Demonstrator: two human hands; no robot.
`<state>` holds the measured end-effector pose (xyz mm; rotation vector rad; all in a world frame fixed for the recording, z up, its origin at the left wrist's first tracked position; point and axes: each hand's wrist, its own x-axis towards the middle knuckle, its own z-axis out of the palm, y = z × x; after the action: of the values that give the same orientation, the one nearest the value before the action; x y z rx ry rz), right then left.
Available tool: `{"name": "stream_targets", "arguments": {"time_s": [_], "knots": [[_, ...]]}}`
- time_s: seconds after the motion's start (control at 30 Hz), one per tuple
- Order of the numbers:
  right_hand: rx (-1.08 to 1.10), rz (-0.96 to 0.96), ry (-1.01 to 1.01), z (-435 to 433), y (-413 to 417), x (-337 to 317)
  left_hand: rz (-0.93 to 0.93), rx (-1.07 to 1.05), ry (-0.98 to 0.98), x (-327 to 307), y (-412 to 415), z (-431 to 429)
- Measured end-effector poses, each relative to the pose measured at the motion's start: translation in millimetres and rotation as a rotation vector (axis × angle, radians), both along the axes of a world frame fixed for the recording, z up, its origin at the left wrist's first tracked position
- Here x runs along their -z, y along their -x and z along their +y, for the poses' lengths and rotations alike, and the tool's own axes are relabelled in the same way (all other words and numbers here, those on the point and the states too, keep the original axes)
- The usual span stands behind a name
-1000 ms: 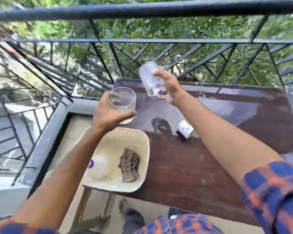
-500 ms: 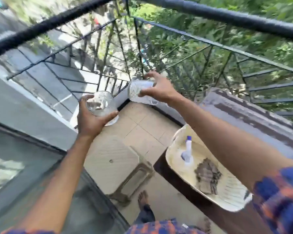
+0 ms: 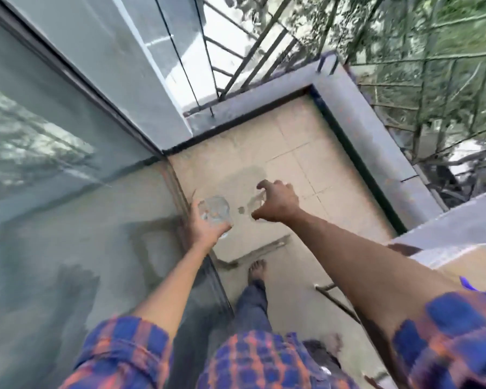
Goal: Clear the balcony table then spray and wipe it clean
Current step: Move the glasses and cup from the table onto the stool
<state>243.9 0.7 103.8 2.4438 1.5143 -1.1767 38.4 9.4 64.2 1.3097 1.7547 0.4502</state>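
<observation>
I am looking down at the balcony floor, turned away from the table. My left hand [image 3: 208,228] grips a clear drinking glass [image 3: 215,211] from below. Just to its right, my right hand [image 3: 277,203] curls round a second clear glass [image 3: 257,200], which is blurred and only faintly visible. Both glasses hang low over a beige plastic stool [image 3: 253,242] that blends with the tiles. A corner of the dark balcony table [image 3: 466,220] shows at the right edge. On it sits the cream basket [image 3: 460,258], with a blue spray bottle tip [image 3: 466,284] peeking over my right sleeve.
A glass sliding door [image 3: 54,164] fills the left side, its track running beside the stool. The grey parapet [image 3: 376,122] and black railing [image 3: 250,51] close off the far and right sides. My bare foot [image 3: 257,270] stands on the tiled floor [image 3: 292,153].
I have turned further left, away from the table, and lowered both glasses towards the stool. The table and basket have slid to the right edge of view.
</observation>
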Motion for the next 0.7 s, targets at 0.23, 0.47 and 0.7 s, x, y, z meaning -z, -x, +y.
{"name": "stream_targets", "arguments": {"time_s": [0.23,0.47,0.7], "knots": [[-0.08,-0.097,0.026,35,8,81,0.042,0.031,0.012,69,-2,32],[0.0,-0.132,-0.151,77,16,146,0.087,0.059,-0.098,131,-6,61],[-0.172,-0.199,-0.164,88,27,169,0.087,0.075,-0.138,152,0,61]]}}
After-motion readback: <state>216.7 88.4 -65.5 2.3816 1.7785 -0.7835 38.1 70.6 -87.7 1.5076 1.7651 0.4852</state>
